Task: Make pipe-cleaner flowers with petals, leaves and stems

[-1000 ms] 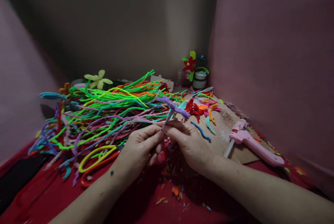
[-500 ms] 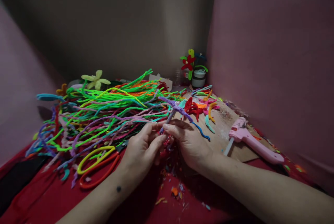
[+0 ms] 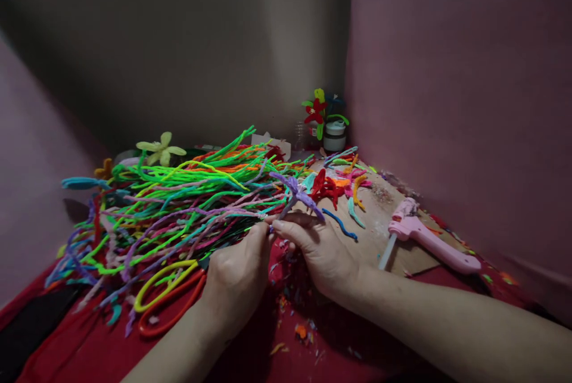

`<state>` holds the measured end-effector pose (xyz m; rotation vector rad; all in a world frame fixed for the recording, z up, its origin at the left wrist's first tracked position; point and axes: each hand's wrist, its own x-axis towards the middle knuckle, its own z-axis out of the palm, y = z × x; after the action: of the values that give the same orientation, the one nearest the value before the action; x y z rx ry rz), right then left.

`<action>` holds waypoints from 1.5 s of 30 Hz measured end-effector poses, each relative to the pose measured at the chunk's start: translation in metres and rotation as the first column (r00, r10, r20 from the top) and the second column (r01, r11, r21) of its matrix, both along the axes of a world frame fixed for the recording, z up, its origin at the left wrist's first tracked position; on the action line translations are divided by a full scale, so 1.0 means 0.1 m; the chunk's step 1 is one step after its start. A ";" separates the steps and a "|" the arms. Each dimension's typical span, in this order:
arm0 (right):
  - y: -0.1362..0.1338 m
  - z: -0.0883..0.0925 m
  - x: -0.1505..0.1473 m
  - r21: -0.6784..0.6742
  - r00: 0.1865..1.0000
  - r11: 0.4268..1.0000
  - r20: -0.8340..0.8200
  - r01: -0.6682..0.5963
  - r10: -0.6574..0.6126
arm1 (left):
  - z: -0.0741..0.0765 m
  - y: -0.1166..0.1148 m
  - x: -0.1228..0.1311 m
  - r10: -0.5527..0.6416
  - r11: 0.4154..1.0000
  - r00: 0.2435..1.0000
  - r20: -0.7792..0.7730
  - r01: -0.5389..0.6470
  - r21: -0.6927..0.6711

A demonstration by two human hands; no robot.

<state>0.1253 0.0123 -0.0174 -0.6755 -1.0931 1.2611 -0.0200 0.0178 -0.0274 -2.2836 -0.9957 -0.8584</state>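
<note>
A purple pipe-cleaner flower (image 3: 297, 190) on a fuzzy stem stands tilted above my hands, its petals spread. My right hand (image 3: 319, 246) pinches the stem between thumb and fingers. Close against it, my left hand (image 3: 239, 270) is closed on the lower end of the same stem, where a bit of purple shows between the fingertips. The rest of the stem is hidden by the fingers. Beside my left wrist lie scissors with yellow and red handles (image 3: 172, 299). A short blue pipe cleaner (image 3: 340, 225) lies just beyond my right hand.
A large heap of colourful pipe cleaners (image 3: 179, 192) spreads at the left. On the right, a pink glue gun (image 3: 415, 234) rests on a cardboard sheet (image 3: 379, 222). Red petals (image 3: 326, 188) lie behind the hands; a small pot (image 3: 335, 136) with flowers stands at the back. Scraps litter the red cloth (image 3: 250, 341).
My left hand has turned over, its knuckles now facing up, with its fingers still at the stem. The purple flower has tilted and shows its petals more openly. The view has shifted slightly.
</note>
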 end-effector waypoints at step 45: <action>-0.02 0.16 0.11 0.121 0.986 0.993 0.166 0.013 -0.033 | 0.33 0.04 0.04 0.361 0.448 0.514 0.778 0.636 -0.628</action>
<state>0.1358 0.0102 -0.0010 -0.7109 -1.2854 1.1241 -0.0157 0.0216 0.0058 -2.7878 -2.1246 -2.1445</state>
